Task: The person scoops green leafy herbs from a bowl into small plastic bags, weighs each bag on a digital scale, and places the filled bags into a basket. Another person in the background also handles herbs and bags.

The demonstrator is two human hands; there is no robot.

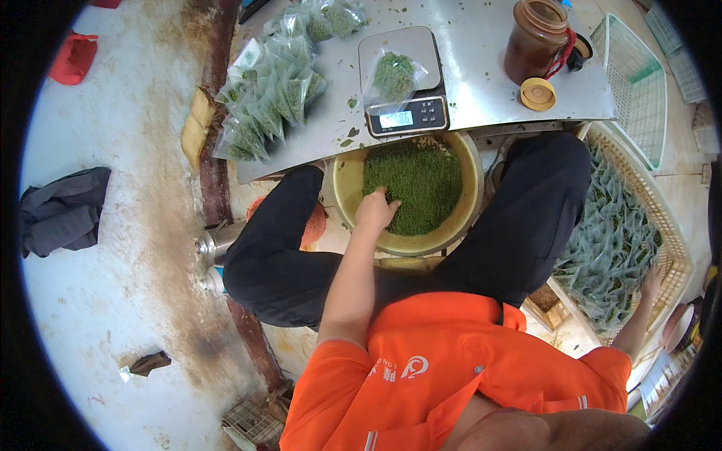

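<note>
My left hand (375, 209) reaches over the near left rim of a yellowish basin (471, 194), its thumb and forefinger apart at the surface of small green peppercorn-like berries (420, 180). The other fingers are partly hidden. On the right, my right hand (651, 284) is beside the clear bags of greens (609, 242) in a cream plastic crate (674, 242). Its fingers are too small and covered to make out. Beyond the basin, a filled clear bag (393, 76) lies on a digital kitchen scale (400, 39), whose display is lit.
Many filled bags (276, 96) cover the left of the metal table (468, 107). A brown jar (536, 42) and its yellow lid (537, 94) stand at right, with an emptier-looking crate (634, 84) beyond the edge. A metal flask (220, 242) lies by my left knee.
</note>
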